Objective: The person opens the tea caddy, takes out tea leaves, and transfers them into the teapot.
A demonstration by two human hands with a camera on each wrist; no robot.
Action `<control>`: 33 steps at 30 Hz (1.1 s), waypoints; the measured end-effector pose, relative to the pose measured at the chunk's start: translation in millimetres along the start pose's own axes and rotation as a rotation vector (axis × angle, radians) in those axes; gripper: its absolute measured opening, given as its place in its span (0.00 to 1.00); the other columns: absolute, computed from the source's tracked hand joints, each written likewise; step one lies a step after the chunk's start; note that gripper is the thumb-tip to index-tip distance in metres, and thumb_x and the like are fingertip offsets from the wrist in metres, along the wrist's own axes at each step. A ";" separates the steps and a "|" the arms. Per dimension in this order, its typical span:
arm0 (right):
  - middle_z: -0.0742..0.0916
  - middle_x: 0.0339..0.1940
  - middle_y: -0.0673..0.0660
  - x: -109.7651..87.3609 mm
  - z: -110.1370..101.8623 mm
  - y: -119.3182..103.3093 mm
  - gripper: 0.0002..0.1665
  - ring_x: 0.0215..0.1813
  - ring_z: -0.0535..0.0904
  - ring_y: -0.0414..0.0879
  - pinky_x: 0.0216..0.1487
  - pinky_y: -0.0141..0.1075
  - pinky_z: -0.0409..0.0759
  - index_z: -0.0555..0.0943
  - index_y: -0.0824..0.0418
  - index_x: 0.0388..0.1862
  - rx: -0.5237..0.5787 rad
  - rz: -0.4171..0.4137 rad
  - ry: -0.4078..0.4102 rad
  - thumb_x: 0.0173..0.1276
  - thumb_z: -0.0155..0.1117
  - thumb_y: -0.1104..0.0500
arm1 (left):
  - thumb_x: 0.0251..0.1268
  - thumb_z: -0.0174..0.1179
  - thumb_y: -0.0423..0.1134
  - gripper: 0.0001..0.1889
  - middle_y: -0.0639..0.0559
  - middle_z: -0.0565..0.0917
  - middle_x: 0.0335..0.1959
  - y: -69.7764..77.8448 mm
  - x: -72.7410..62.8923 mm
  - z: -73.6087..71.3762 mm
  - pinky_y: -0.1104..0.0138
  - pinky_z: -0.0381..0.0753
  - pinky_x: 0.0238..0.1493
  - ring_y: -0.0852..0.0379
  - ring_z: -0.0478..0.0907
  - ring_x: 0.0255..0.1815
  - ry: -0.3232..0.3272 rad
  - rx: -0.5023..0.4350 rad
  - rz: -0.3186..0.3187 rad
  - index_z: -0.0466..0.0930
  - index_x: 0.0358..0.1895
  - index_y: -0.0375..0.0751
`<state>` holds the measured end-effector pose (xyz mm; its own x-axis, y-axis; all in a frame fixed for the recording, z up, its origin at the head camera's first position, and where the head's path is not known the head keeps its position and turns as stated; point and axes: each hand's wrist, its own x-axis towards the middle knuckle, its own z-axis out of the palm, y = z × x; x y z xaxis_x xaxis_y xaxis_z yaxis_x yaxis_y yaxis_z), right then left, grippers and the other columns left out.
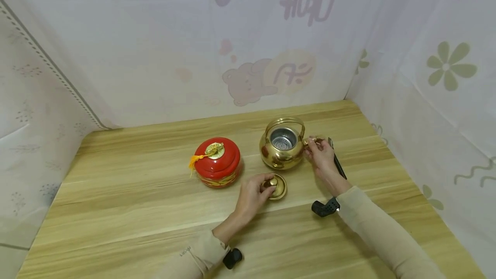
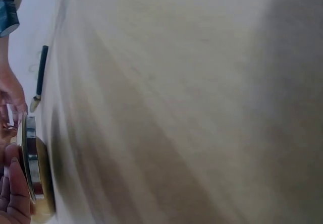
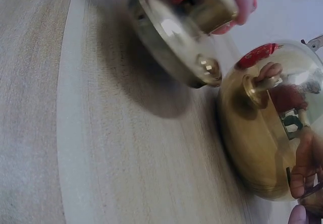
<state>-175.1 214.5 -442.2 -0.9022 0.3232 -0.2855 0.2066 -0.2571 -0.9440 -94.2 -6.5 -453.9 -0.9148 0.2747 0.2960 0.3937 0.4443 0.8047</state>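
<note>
lid (golden, knobbed) in left hand

Your head view is softly and evenly lit, clear across the tabletop, with small bright highlights on the red jar and golden teapot near the centre. In your left wrist view, the middle smears into out-of-focus brown streaks, dimming to grey at the right; you get firmer edges at the far left. Your right wrist view shows the lid blurred at upper centre, glare on its surface, a soft dark shadow below it.
</note>
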 end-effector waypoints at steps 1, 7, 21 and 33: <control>0.77 0.39 0.50 -0.1 -0.2 0.2 0.08 0.33 0.78 0.34 0.44 0.26 0.80 0.70 0.57 0.44 0.000 -0.005 -0.001 0.70 0.55 0.57 | 0.53 0.68 0.32 0.15 0.46 0.86 0.38 -1.4 -1.1 1.1 0.79 0.74 0.22 0.68 0.75 0.22 -0.005 0.001 -0.006 0.83 0.46 0.35; 0.78 0.36 0.47 0.1 0.1 0.9 0.07 0.34 0.78 0.34 0.43 0.26 0.80 0.71 0.56 0.45 0.012 -0.008 0.002 0.70 0.55 0.58 | 0.53 0.68 0.32 0.14 0.47 0.86 0.40 -6.4 -4.6 4.5 0.78 0.74 0.24 0.67 0.76 0.23 -0.024 0.032 -0.014 0.83 0.45 0.36; 0.78 0.35 0.47 -1.0 0.1 0.2 0.08 0.33 0.78 0.33 0.43 0.25 0.80 0.70 0.58 0.46 -0.008 -0.004 -0.003 0.71 0.54 0.58 | 0.54 0.68 0.33 0.13 0.47 0.86 0.40 -7.8 -6.7 5.7 0.78 0.75 0.26 0.66 0.77 0.25 -0.035 0.068 -0.012 0.83 0.45 0.36; 0.80 0.33 0.45 -2.6 -1.6 -2.0 0.16 0.34 0.78 0.33 0.43 0.24 0.80 0.70 0.62 0.54 0.013 0.021 -0.018 0.71 0.55 0.58 | 0.52 0.69 0.34 0.17 0.48 0.85 0.36 -9.5 -8.8 2.8 0.78 0.73 0.26 0.65 0.75 0.26 -0.029 0.090 -0.002 0.82 0.47 0.36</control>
<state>-172.6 215.7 -439.9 -0.9046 0.3011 -0.3017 0.2204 -0.2755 -0.9357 -89.6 -10.7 -465.6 -0.9133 0.2976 0.2782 0.3993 0.5191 0.7557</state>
